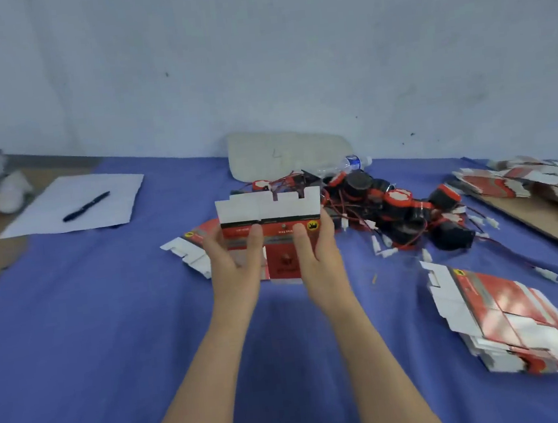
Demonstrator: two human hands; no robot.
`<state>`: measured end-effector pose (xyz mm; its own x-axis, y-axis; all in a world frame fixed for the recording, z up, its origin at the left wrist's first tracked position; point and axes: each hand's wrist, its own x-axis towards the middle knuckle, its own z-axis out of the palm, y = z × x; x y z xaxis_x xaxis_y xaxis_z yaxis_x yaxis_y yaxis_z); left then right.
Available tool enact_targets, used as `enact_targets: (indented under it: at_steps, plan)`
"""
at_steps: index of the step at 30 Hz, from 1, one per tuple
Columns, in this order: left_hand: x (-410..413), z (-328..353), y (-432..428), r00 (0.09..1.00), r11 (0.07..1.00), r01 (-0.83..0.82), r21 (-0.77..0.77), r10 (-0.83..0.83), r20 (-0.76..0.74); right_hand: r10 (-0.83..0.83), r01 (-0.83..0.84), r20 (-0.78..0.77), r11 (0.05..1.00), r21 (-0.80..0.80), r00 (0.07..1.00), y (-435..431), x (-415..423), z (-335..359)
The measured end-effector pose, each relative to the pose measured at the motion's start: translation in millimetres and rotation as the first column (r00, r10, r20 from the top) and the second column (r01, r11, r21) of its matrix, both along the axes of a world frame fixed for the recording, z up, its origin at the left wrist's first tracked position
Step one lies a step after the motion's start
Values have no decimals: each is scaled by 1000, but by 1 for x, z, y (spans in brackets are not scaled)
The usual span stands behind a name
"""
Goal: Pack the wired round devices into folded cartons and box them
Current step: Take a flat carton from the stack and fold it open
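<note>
- Holding entry: your left hand (233, 261) and your right hand (316, 252) carry one printed carton (268, 209) upright, raised over the tabletop (111, 332), which is covered in blue cloth.
- Left grip: thumb laid on the red face toward you, fingers behind the carton's left edge, pinching it.
- Right grip: thumb on the red face just beside the yellow badge, fingers behind the right edge, pinching it likewise.
- Printed carton, condition: white notched flaps stand uppermost, with red and grey print below. You cannot tell whether the body is opened out or flat.
- Wired round devices (397, 205): one tangled heap, black and red, with red leads ending in white plugs. It lies on the cloth just beyond the carton and to its right.
- Loose flat carton (189, 251): it lies on the cloth behind your left hand, partly hidden by it.
- Stack of flat cartons (499, 319): near right of the tabletop, fanned out, well apart from your hands.
- Further flat cartons (542, 176): spread on a brown board (540, 218) at the far right.
- Water bottle (351, 163): on its side behind the heap, next to a pale pad (281, 152) at the foot of the wall.
- Sheet of paper (74, 205): far left, with a dark pen (86, 206) resting on it.
</note>
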<state>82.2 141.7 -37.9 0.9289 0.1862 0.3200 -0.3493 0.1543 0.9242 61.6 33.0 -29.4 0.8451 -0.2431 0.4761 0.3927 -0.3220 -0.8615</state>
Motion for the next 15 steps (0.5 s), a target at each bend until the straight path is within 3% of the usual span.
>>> enact_targets:
  at_steps: [9,15]
  plan:
    - [7,-13,8,993,996,-88,-23,90,76,135,-137,25,985,106,991,18,2,-16]
    - [-2,-11,5,991,996,-77,35,73,113,68,-68,6,976,204,998,15,-2,-18]
